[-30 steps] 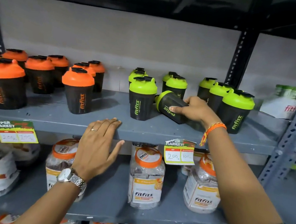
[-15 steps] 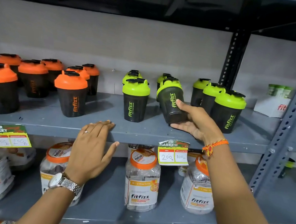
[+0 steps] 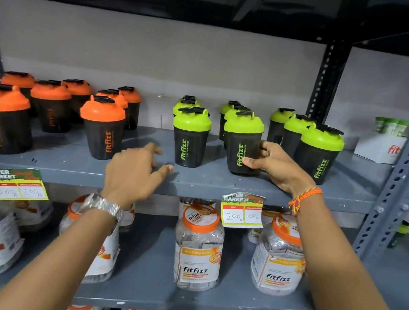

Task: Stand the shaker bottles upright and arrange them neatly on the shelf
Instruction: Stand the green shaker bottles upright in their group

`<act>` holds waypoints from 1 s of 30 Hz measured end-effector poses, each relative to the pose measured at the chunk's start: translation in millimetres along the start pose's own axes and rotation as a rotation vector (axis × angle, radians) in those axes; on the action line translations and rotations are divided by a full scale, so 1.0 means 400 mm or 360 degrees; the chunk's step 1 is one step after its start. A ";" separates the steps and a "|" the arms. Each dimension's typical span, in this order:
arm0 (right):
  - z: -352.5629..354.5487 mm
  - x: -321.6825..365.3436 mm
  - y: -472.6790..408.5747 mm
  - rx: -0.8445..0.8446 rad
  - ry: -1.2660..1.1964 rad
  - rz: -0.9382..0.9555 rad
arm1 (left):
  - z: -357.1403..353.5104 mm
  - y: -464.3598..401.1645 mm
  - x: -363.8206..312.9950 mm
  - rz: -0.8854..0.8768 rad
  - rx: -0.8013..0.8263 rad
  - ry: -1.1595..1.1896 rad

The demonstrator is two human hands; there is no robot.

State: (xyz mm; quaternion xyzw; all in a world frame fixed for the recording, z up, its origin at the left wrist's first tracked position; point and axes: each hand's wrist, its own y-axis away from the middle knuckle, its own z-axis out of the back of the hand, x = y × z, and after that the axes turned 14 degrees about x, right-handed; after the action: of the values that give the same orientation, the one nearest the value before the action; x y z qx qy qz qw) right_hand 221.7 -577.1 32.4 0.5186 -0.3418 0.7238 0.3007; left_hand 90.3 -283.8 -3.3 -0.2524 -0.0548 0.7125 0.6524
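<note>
A black shaker bottle with a green lid [image 3: 241, 141] stands upright on the grey shelf [image 3: 207, 181], and my right hand [image 3: 274, 165] grips its right side. Several more green-lidded shakers stand around it, one to its left [image 3: 190, 136] and one to its right [image 3: 319, 153]. Several orange-lidded shakers [image 3: 100, 131] stand upright on the shelf's left half. My left hand [image 3: 134, 171] hovers over the shelf's front edge with fingers spread, holding nothing.
Two price tags [image 3: 242, 211] [image 3: 17, 184] hang from the shelf edge. Clear jars with orange lids [image 3: 199, 247] fill the shelf below. A grey perforated upright [image 3: 405, 171] stands at the right, with a white box [image 3: 382, 147] behind it.
My right hand has tipped the lying green-lidded shaker up and set it upright on the shelf. My left hand has lifted from the shelf edge and shifted right.
</note>
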 end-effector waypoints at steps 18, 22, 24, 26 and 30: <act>0.025 -0.036 0.025 -0.0067 0.0141 0.0013 | -0.027 -0.212 0.007 -0.0139 0.0805 0.1182; 0.020 -0.034 0.026 -0.0068 0.0185 0.0017 | -0.025 -0.199 0.022 -0.0168 0.0683 0.0999; 0.019 -0.035 0.029 -0.0069 0.0190 0.0015 | -0.025 -0.190 0.028 -0.0178 0.0625 0.0933; 0.021 -0.036 0.033 -0.0059 0.0190 0.0014 | -0.023 -0.178 0.027 -0.0182 0.0564 0.0864; 0.024 -0.033 0.037 -0.0049 0.0230 0.0006 | -0.020 -0.165 0.016 -0.0168 0.0503 0.0850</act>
State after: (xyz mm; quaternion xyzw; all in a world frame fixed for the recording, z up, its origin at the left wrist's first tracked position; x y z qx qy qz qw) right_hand 218.9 -594.5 19.3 0.4595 -0.3314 0.7546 0.3312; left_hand 153.1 -270.2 15.0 -0.3229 0.2167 0.5860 0.7109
